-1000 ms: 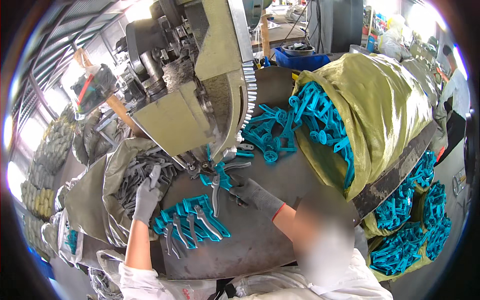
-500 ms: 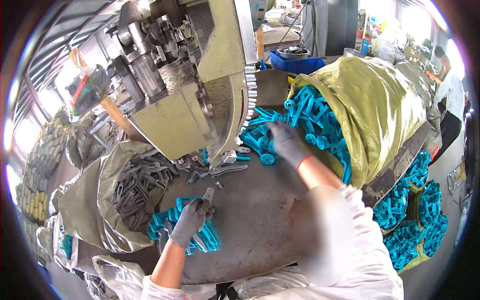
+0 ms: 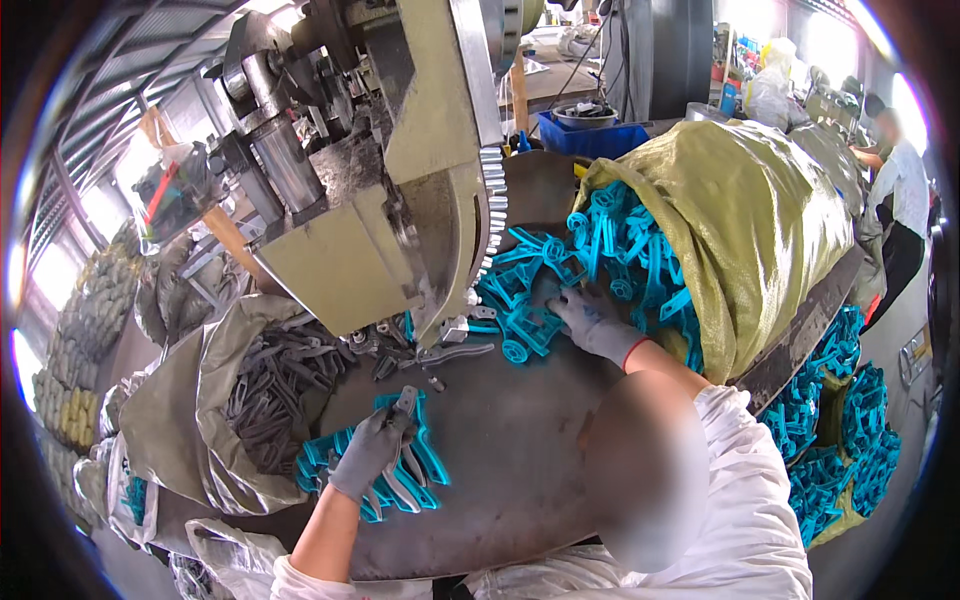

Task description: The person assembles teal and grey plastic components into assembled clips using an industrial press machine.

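Grip, L hand [image 3: 368, 455]: fingers curled, pinching one gray handle [image 3: 407, 399] above the near-L part of the table [image 3: 500, 450]. Grip, R hand [image 3: 597, 328]: at the edge of the teal pcs. [image 3: 525, 305] heaped before the R sack [image 3: 770, 230]; fingers partly bent, can't tell if pinching or only touching.

Head view: L hand covers part of the row of teal bodies [image 3: 432, 462] w/ gray levers, so qty. can't be read. Lower end of handle hidden by glove. Blurred patch [image 3: 645, 480] masks table area near R forearm. Machine [image 3: 335, 255] cut off at top; its head blocks table behind. Loose gray lever [image 3: 455, 353] lies below it.

Surroundings: L sack [image 3: 165, 450] w/ gray pcs. [image 3: 275, 385]; blue bin [image 3: 590, 135] beyond teal heap; filled teal sacks [image 3: 815, 490] lower R; other person [image 3: 900, 190] far R, face blurred.
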The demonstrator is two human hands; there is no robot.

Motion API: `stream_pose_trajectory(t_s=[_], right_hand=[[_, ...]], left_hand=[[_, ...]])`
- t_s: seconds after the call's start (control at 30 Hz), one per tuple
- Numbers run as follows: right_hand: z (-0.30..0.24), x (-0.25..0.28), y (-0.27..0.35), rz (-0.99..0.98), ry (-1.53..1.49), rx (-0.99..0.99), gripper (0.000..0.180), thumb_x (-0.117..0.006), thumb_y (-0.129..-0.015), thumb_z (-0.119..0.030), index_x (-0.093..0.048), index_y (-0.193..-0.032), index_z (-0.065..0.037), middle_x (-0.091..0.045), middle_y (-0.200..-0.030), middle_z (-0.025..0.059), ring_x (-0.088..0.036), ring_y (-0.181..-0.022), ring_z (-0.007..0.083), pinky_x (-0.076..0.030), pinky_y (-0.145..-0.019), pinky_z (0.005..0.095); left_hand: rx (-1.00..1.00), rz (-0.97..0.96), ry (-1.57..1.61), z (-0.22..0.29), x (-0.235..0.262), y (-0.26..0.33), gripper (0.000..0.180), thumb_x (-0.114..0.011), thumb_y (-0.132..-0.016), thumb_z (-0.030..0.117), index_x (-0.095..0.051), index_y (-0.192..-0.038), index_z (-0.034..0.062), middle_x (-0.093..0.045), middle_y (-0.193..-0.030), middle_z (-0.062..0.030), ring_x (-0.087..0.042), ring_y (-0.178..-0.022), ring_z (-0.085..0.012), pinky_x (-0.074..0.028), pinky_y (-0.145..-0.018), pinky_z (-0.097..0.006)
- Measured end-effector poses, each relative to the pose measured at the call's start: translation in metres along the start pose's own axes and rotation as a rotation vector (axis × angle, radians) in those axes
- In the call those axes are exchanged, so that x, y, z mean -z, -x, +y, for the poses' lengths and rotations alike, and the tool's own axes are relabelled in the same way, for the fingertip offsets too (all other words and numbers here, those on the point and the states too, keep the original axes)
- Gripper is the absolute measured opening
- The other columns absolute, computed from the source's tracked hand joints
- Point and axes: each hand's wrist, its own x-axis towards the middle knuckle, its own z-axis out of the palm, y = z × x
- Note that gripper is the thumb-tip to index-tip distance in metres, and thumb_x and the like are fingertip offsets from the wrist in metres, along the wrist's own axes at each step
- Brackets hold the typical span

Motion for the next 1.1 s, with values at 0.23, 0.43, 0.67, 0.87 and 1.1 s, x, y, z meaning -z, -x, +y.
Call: stream_pose_trajectory(t_s=[0.23,0.43,0.67,0.87,1.1], right_hand=[[-0.049,0.004,0.000,0.580,-0.477,0.087,0.041,-0.062,-0.084,-0.017,-0.050,-0.122,-0.007,-0.055,-0.099,0.0209,-0.058,-0.086,0.0345,-0.047,-0.073,0.0396],[-0.104,0.043,0.022,0.124,-0.978,-0.233,0.046,-0.055,-0.086,-0.018,-0.045,-0.128,-0.006,-0.056,-0.105,0.0269,-0.059,-0.094,0.0364,-0.046,-0.080,0.0403],[-0.128,0.011,0.023,-0.056,-1.372,-0.194,0.062,-0.056,-0.081,-0.013,-0.033,-0.137,-0.003,-0.033,-0.141,0.0225,-0.035,-0.130,0.0292,-0.031,-0.102,0.0344],[-0.135,0.039,0.010,-0.102,-1.564,-0.321,0.051,-0.056,-0.084,-0.014,-0.042,-0.133,-0.006,-0.060,-0.102,0.0086,-0.058,-0.086,0.0183,-0.048,-0.078,0.0271],[-0.149,0.048,-0.001,-0.211,-1.816,-0.508,0.045,-0.054,-0.087,-0.015,-0.045,-0.131,-0.014,-0.062,-0.087,0.0045,-0.051,-0.055,0.0078,-0.044,-0.046,0.0203]], left_hand=[[0.096,-0.089,0.356,0.009,-0.014,-0.021,0.025,-0.061,-0.080,0.017,-0.056,-0.098,0.0000,-0.060,-0.087,-0.0106,-0.060,-0.083,-0.0214,-0.050,-0.068,-0.032],[-0.044,0.091,0.006,0.011,-0.003,-0.013,0.025,-0.061,-0.073,0.008,-0.057,-0.096,0.0005,-0.058,-0.086,-0.0162,-0.057,-0.082,-0.0290,-0.048,-0.067,-0.037],[0.357,0.100,0.505,0.019,0.002,-0.015,0.038,-0.047,-0.094,0.031,-0.056,-0.103,-0.0050,-0.059,-0.088,-0.0066,-0.059,-0.077,-0.0132,-0.048,-0.067,-0.026],[0.135,0.114,0.626,0.046,0.014,-0.025,0.036,-0.053,-0.091,0.030,-0.056,-0.105,-0.0020,-0.061,-0.081,-0.0064,-0.060,-0.068,-0.0137,-0.051,-0.061,-0.026],[0.267,-0.016,0.705,0.048,0.015,-0.034,0.026,-0.051,-0.091,0.020,-0.056,-0.105,-0.0018,-0.063,-0.079,-0.0085,-0.063,-0.068,-0.0158,-0.052,-0.060,-0.029]])
